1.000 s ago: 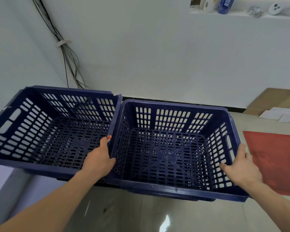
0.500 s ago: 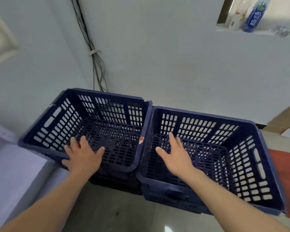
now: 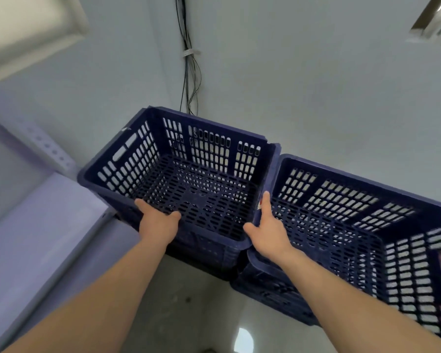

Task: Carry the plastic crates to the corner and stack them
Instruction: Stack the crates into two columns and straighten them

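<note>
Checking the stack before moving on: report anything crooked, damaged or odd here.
The left crate sits higher than the right crate, its rim overlapping the neighbour's edge, so the tops are not level. A small white scuff marks its left rim. Nothing looks spilled or broken.

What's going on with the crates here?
A person stands over two dark blue crates, side by side in the corner. The left hand grips the near rim of the left crate, which sits on top of other crates. The right hand is at that crate's near right corner, beside the right crate; whether it grips is unclear.
</note>
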